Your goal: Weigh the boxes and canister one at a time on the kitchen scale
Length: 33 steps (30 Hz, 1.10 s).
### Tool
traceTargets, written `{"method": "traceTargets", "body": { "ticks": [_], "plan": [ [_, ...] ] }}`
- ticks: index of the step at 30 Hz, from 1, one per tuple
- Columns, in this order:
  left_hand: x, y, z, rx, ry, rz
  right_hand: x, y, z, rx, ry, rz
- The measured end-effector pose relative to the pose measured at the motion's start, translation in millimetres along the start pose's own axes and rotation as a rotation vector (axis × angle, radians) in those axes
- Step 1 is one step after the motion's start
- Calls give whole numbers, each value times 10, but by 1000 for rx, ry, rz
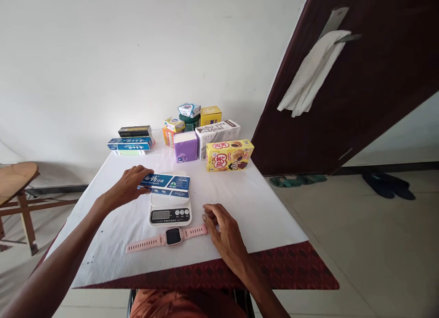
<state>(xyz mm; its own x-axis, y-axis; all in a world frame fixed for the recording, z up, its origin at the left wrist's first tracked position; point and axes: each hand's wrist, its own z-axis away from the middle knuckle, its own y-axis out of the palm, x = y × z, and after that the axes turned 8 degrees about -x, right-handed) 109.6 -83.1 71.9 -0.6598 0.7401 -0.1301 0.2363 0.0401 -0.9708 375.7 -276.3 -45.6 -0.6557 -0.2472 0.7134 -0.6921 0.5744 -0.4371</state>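
Left forearm bare, enters from lower left, stretched forward and inward. Left hand (pixel 130 184) palm down, wrist straight, fingers pinched closed, thumb on top. Right forearm rises from bottom centre, angled up-left. Right hand (pixel 223 233) palm down, held low, fingers loosely bent, unclenched, tips pointing left.
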Motion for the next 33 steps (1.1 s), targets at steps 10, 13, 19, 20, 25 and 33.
{"method": "traceTargets", "body": {
  "ticks": [10, 13, 19, 20, 25, 33],
  "plan": [
    [-258, -178, -221, -125, 141, -98, 267, 65, 345, -22, -333, 444],
    [-486, -211, -404, -145, 185, -123, 283, 11, 331, -46, -283, 419],
    [-986, -240, -780, -189, 270, -74, 314, -44, 260, 72, -231, 456],
    [-1080, -217, -838, -171, 295, -56, 318, -46, 258, 77, -224, 460],
    [-1539, 117, -1131, -29, 412, 41, 341, -71, 269, 103, -204, 393],
    [-1862, 746, -1513, 97, 516, 181, 321, -80, 292, 63, -164, 397]
  ]
}}
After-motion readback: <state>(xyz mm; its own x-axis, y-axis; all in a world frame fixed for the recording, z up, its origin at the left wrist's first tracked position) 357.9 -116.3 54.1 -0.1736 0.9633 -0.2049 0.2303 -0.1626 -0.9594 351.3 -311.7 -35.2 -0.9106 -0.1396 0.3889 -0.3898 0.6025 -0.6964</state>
